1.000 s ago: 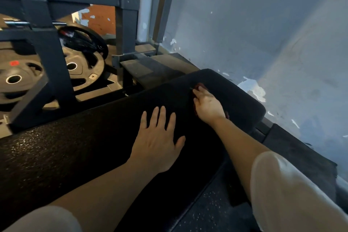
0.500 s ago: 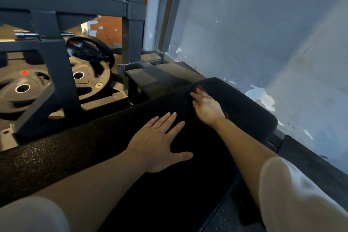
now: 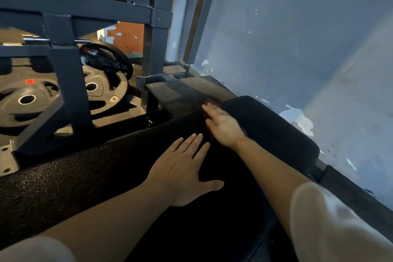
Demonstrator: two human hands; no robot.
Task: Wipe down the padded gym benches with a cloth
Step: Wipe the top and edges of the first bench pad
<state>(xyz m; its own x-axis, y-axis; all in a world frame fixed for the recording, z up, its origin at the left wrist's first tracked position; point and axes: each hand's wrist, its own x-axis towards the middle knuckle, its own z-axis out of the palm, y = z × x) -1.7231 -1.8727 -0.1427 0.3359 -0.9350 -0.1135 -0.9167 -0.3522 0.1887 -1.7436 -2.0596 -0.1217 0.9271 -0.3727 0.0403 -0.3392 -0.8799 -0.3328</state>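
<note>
right hand presses a dark red cloth flat at the bench pad edge, around 12 o'clock. left hand, fingers spread wide, rests at 6 o'clock, probably bracing for the reach.

The bench pad is black pebbled vinyl with slight sheen; the frame is matt grey painted metal.

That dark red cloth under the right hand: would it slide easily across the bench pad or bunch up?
The cloth is probably soft and floppy: it lies crumpled, mostly hidden beneath the right hand. It looks light for its size. On the pebbled bench pad it may drag and bunch rather than glide, so flat pressure likely helps.
</note>
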